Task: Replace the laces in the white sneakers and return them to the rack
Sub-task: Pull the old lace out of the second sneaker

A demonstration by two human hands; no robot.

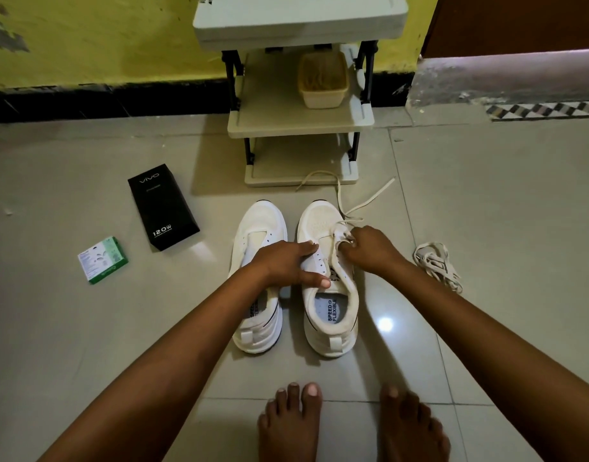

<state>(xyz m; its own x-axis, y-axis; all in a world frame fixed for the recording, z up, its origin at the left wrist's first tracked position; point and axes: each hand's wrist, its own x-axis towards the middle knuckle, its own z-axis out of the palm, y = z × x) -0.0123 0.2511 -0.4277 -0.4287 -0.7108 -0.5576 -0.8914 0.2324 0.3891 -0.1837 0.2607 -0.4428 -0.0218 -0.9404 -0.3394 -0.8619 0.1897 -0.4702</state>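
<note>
The left hand (pixel 286 261) presses flat on the right sneaker (pixel 329 285) — the right hand (pixel 369 248) beside it pinches its lace (pixel 344 208).

Off to your left, a black box (pixel 163 207) lies flat on the tiled floor (pixel 86 328); nearer you, a small green-and-white carton (pixel 102 260); behind, a yellow wall (pixel 86 38); perhaps a doorway far right.

**A tiled floor under a yellow wall**

The floor (pixel 86 328) has large pale grey tiles, glossy, with one bright spot of light reflected at near right. At the far side stands a yellow wall (pixel 103 38) with worn patches and a black skirting band (pixel 86 101) along its bottom. At far right is a dark brown door (pixel 519 21), with a patterned tile strip (pixel 543 110) just below.
</note>
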